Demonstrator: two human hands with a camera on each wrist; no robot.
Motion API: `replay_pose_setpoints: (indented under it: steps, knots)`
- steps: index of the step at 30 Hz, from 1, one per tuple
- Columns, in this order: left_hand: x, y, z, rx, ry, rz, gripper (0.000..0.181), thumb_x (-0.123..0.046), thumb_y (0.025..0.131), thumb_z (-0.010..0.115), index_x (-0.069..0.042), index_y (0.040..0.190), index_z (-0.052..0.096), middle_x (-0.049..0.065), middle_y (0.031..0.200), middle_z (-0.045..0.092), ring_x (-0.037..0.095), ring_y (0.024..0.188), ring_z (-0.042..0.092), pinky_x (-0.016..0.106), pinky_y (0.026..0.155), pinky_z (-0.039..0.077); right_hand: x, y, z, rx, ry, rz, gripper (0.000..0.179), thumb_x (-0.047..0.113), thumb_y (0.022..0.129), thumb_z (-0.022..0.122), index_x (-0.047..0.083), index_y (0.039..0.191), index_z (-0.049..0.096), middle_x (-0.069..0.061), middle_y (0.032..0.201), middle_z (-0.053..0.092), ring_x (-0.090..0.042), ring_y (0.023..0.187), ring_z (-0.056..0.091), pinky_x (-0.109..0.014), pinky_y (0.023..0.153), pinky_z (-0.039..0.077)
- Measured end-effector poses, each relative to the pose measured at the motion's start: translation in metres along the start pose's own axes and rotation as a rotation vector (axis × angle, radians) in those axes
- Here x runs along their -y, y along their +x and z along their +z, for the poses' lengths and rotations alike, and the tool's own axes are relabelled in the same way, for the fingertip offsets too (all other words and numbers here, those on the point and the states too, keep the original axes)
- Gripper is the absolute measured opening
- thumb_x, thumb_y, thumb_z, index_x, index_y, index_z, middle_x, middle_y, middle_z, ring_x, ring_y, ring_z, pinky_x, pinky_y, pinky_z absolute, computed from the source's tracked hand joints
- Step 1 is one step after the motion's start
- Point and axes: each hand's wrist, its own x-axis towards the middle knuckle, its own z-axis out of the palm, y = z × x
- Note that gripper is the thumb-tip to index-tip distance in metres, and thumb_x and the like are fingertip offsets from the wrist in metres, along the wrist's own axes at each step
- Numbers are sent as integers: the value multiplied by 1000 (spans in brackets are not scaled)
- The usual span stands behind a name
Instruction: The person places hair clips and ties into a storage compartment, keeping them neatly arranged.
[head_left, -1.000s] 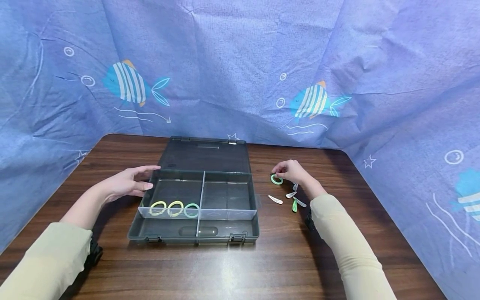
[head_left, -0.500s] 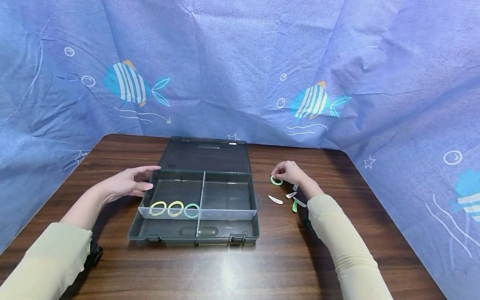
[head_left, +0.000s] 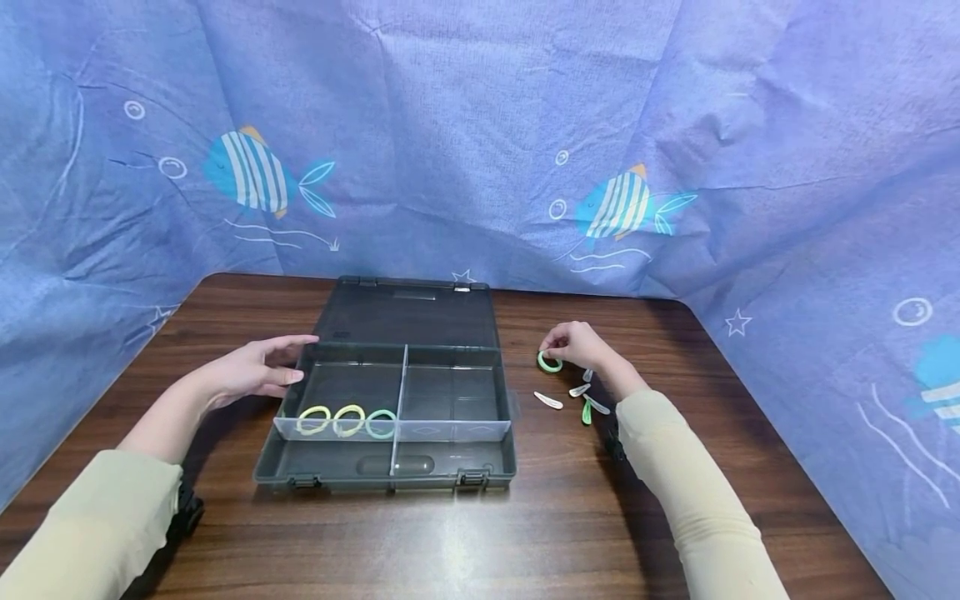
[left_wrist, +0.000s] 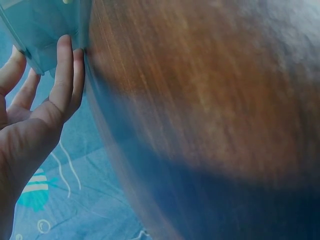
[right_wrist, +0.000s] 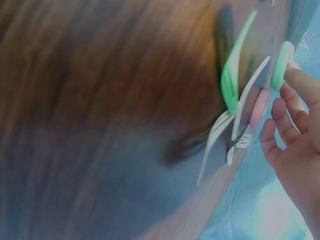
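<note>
My right hand (head_left: pixel 576 343) pinches a light green hair tie (head_left: pixel 550 363) between thumb and fingers, close to the tabletop right of the box; the right wrist view shows the hair tie (right_wrist: pixel 282 66) at the fingertips. Below that hand lie a green snap hair clip (head_left: pixel 587 412) and several pale ones, such as a white clip (head_left: pixel 548 401). At the left wall of a grey divided box (head_left: pixel 386 481), my left hand (head_left: pixel 258 367) touches the side with fingers extended. Two yellow hair ties (head_left: pixel 349 421) and a green hair tie (head_left: pixel 381 424) stand in the box's left compartment.
The box's lid (head_left: pixel 412 312) lies folded back behind it. Clear dividers (head_left: pixel 450 430) split the box into compartments. A brown wooden table (head_left: pixel 360 550) ends at a blue fish-print cloth (head_left: pixel 487 125) behind and on both sides.
The head view has shifted slightly. My right hand stays almost in place, still pinching the green hair tie; the left hand keeps its place at the box.
</note>
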Motion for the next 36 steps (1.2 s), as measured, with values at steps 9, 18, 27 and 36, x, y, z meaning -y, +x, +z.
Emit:
replay_pose_setpoints:
  steps: [9, 18, 27, 36]
  knots:
    - [1, 0, 2, -7, 3, 4, 76, -20, 92, 61, -10, 152, 16, 30, 151, 4, 46, 130, 35, 47, 94, 48, 18, -4, -9, 23, -7, 5, 5, 14, 84, 70, 10, 83, 72, 4, 75, 68, -9, 67, 51, -24, 63, 43]
    - [3, -3, 4, 1, 1, 16, 76, -20, 93, 61, -9, 152, 15, 31, 152, 3, 47, 130, 33, 47, 94, 48, 40, -7, -18, 34, 55, 48, 5, 17, 84, 71, 12, 85, 73, 3, 69, 66, -15, 57, 55, -24, 53, 44]
    - [2, -6, 6, 2, 8, 18, 73, -17, 94, 58, -9, 152, 14, 30, 152, 3, 48, 132, 29, 48, 94, 48, 65, -8, -25, 37, 101, 30, 4, 12, 85, 68, 12, 87, 71, -2, 58, 60, -8, 40, 43, -21, 43, 38]
    - [4, -5, 5, -1, 6, 17, 74, -19, 93, 60, -10, 152, 15, 30, 151, 5, 48, 132, 29, 48, 94, 48, 95, -8, -33, -6, 75, -48, 4, 15, 84, 70, 13, 87, 73, 4, 69, 65, -11, 54, 49, -21, 47, 38]
